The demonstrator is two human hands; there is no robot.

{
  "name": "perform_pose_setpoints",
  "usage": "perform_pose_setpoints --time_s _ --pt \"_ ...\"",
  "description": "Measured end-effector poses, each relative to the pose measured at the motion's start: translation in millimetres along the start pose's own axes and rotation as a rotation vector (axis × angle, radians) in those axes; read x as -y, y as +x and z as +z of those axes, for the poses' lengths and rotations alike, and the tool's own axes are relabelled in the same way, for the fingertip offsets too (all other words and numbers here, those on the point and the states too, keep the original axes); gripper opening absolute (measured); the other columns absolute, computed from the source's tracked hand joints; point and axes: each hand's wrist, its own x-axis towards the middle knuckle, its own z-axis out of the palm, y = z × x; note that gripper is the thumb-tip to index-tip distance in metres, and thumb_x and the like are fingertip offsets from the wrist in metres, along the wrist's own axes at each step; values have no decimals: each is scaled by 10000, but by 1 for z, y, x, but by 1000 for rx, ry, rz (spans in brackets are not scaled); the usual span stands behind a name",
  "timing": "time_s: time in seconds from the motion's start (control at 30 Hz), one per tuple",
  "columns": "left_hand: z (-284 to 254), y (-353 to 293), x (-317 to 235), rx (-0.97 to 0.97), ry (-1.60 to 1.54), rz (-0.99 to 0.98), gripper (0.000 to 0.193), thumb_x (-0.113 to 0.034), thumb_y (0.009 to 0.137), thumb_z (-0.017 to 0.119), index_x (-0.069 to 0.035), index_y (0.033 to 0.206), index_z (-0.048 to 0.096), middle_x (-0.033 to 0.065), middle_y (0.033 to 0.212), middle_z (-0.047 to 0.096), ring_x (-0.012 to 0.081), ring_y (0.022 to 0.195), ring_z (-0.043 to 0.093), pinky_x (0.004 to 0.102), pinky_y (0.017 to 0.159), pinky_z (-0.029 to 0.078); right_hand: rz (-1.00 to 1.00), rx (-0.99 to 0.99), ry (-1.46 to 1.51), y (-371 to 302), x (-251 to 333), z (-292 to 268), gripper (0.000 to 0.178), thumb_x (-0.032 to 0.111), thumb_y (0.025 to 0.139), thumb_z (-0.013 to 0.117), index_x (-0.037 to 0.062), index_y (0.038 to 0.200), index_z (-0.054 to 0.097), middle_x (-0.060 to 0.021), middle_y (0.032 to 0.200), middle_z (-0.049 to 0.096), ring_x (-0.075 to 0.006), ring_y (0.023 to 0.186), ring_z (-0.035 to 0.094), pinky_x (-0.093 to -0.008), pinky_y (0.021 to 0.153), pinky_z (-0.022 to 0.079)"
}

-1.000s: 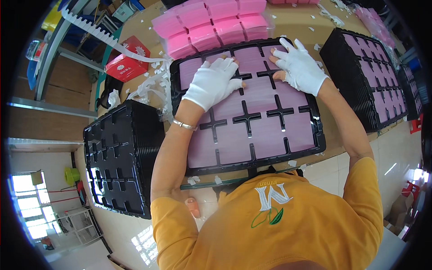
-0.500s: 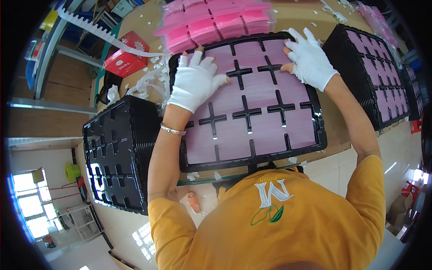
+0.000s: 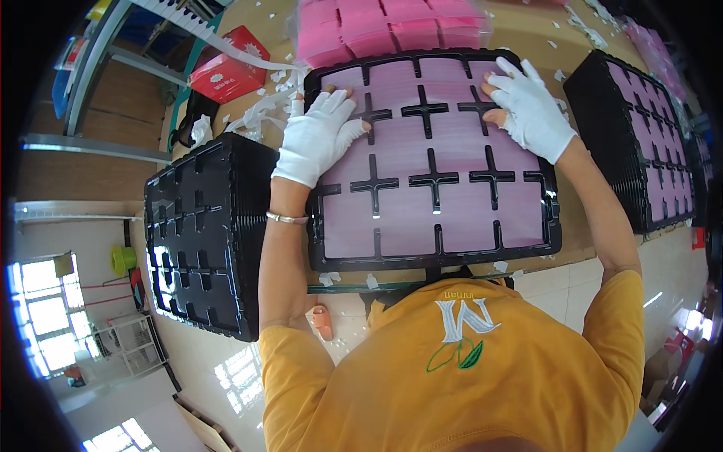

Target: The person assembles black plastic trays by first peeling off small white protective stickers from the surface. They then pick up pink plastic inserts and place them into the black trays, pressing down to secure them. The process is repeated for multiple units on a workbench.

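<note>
In front of me lies a black plastic tray (image 3: pixel 437 258) with raised cross-shaped dividers. Flat pale pink-purple sheets (image 3: pixel 407 177) fill its compartments around the crosses. My left hand (image 3: pixel 320 139), in a white glove with bare fingertips, rests open over the tray's far left part, thumb spread toward a cross. My right hand (image 3: pixel 529 108), gloved the same way, lies open at the far right corner, its fingers near the rim and its thumb over the sheets. Neither hand holds anything that shows.
Left stands a stack of black trays (image 3: pixel 207 241); right, another stack (image 3: pixel 633 143) with purple sheets on top. Bright pink bundles (image 3: pixel 392 30) lie beyond the tray. A red box (image 3: pixel 230 64) and white scraps sit on the brown table (image 3: pixel 576 226). A metal frame (image 3: pixel 98 68) rises far left.
The whole view has shifted a little. Relative to the tray, my left hand has slid toward its left edge, and my right hand has moved slightly inward from the far right corner.
</note>
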Motion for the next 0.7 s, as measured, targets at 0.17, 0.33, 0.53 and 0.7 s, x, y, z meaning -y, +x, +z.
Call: perform_pose_setpoints --time_s 0.17,0.33,0.53,0.7 --pt "-6 -1 4 -27 137 -52 551 -529 958 446 -96 1239 638 48 1370 576 293 1318 465 596 1116 253 43 -15 -68 -3 -7 -2 512 450 904 594 13 1154 684 -132 1244 629 -348 1327 440 -535 1148 256" --pt "-20 5 2 42 211 -117 503 -523 939 481 -102 1142 668 61 1309 608 316 1289 476 600 1095 280 145 146 -289 15 8 -18 523 471 895 593 21 1145 686 -126 1205 629 -323 1325 433 -524 1144 255" --pt "-9 17 -12 -132 47 159 519 -527 940 488 -106 1210 624 85 1336 586 321 1295 491 568 1096 301 -241 -102 -3 55 42 -15 528 480 882 603 21 1131 682 -111 1208 600 -342 1348 393 -534 1137 254" --pt "7 38 -33 -77 34 242 608 -560 933 480 -78 1288 584 92 1343 575 282 1289 503 520 1106 313 -192 40 -61 76 44 10 596 538 952 461 35 1182 683 -105 1393 536 -341 1382 356 -527 1147 247"
